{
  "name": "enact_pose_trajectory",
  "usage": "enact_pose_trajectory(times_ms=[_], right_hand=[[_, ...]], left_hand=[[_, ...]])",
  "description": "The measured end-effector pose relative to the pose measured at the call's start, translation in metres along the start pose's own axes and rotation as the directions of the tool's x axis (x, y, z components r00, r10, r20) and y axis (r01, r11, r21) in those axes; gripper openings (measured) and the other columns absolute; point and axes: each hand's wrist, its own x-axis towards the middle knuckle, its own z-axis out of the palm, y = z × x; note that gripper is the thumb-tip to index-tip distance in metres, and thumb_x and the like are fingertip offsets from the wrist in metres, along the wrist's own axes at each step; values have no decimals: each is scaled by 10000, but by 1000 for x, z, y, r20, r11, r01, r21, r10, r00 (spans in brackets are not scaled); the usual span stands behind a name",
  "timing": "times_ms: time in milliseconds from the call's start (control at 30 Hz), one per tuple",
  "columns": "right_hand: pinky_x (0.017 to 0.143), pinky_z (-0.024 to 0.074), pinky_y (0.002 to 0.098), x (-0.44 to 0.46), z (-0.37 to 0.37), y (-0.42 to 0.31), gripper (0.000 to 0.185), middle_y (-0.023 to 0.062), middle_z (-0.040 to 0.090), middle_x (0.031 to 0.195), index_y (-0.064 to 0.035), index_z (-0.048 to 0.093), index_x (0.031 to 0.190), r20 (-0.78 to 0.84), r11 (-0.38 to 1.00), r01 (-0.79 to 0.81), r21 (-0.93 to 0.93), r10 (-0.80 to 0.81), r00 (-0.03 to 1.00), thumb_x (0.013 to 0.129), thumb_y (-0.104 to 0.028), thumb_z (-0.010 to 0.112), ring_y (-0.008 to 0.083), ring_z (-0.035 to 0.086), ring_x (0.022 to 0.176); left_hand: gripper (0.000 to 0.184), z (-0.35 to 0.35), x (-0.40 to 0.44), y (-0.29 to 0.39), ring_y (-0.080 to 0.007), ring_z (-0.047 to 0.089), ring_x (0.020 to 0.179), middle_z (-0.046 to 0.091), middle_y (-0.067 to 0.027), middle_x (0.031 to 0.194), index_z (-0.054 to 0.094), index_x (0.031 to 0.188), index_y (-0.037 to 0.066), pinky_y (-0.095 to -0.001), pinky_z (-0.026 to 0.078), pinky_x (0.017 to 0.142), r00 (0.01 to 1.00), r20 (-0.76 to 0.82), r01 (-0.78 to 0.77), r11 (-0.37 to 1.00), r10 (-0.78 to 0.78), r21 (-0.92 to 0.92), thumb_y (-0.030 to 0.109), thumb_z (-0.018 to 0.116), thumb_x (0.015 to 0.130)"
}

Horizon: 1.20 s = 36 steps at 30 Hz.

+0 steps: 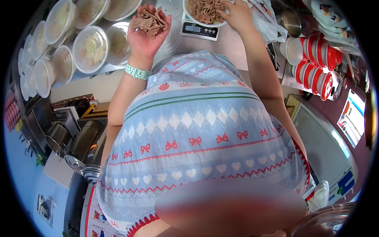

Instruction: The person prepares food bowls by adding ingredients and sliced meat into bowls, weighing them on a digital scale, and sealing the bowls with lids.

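Loosely cupped in the left hand (147, 46), palm up in the upper left-centre of the frame: a clump of thin-sliced brown meat (149, 23), cooked by its look, held from beneath with fingers curled up at its sides. Probably light, soft and limp, perhaps moist and a little slippery, and liable to shed slices at the edges. Best supported on a broad palm from below or gathered with all the fingertips, rather than lifted by a single slice. Turned upward at the wrist, with a pale green wristband (136, 72) just below and the forearm rising from the lower left.

Right of centre at the top edge: the right hand (239, 16), back upward, reaching over the side of a white bowl (202, 25), with fingertips down at the sliced meat in the bowl (205, 11). Impossible to judge whether pinching slices or merely resting on them. Slanting in from the right, with the elbow well out from the body.

Apparently beneath the bowl: a digital scale (203, 34) with a lit display, on the counter (233, 44). Just beside the right hand, a white plastic bag (273, 23); beyond, a metal pot (291, 23). Across the upper left, round plastic containers (90, 49); toward the upper right, red-and-white tubs (312, 75).
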Motion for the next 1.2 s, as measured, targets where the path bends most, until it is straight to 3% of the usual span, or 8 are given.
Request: enact_pose_trajectory(times_ms=[333, 433, 500, 633, 700, 833, 1033, 1200], right_hand=[[786, 479, 401, 4, 15, 20, 332, 113, 656, 944, -100, 671, 1012, -8, 995, -9, 100, 10, 1000, 741, -288, 714, 303, 612, 879], [646, 478, 312, 1, 25, 36, 264, 84, 667, 856, -61, 660, 984, 50, 840, -207, 502, 210, 976, 809, -257, 679, 233, 613, 705], [742, 482, 242, 7, 41, 71, 283, 60, 633, 998, 15, 591, 1117, 549, 17, -581, 813, 308, 777, 938, -199, 541, 140, 587, 868], [744, 501, 268, 17, -3, 44, 311, 99, 606, 1049, 7, 532, 1165, 687, -524, -588, 616, -8, 727, 966, -227, 484, 188, 584, 878], [789, 489, 293, 22, -20, 16, 282, 76, 604, 1033, 21, 550, 1132, 675, -466, -587, 662, 31, 737, 944, -184, 506, 161, 577, 878], [839, 469, 282, 35, -62, -89, 337, 43, 614, 1040, 0, 532, 1231, 322, 212, -312, 926, -11, 947, 955, -194, 549, 125, 578, 926], [816, 477, 268, 127, -59, -213, 359, 59, 617, 1099, -4, 522, 1244, 130, 72, -114, 991, -266, 955, 927, -154, 597, 121, 593, 953], [697, 467, 264, 263, -85, -353, 264, 57, 654, 913, -20, 625, 1084, -137, 291, 241, 926, -337, 931, 899, -208, 613, 140, 595, 803]], left_hand=[[277, 2, -1, 1, -272, 520, 1115, 630, -57, 1117, 650, 1091, 190, -513, 358, 1046, 1000, 21, -8, 1000, 8, 8, 296, 450, 932], [279, 2, -2, 0, -284, 535, 1089, 633, -58, 1101, 646, 1083, 202, -515, 355, 1045, 1000, -10, -13, 1000, 13, -4, 320, 447, 929], [282, 5, -2, 1, -298, 549, 1063, 635, -59, 1086, 641, 1078, 212, -519, 352, 1044, 999, -31, -26, 1000, 26, -14, 345, 444, 926], [301, 9, -10, 6, -288, 547, 1065, 630, -55, 1101, 642, 1082, 217, -529, 356, 1042, 999, -9, -37, 998, 36, -49, 358, 411, 950], [277, 10, -16, 8, -272, 537, 1087, 640, -49, 1102, 654, 1075, 178, -502, 356, 1052, 999, -20, -48, 999, 48, -5, 290, 445, 932], [273, 10, -19, 11, -265, 555, 1057, 626, -37, 1086, 634, 1072, 206, -555, 375, 1015, 999, 50, -6, 994, 11, -113, 351, 455, 926], [274, 48, -62, 37, -273, 572, 1057, 621, -27, 1081, 609, 1089, 199, -566, 428, 951, 997, -24, -70, 995, 69, -66, 336, 423, 942], [281, 61, -94, 69, -263, 588, 1031, 641, -20, 1076, 641, 1063, 227, -559, 435, 954, 995, -11, -95, 995, 95, -17, 360, 423, 947]])
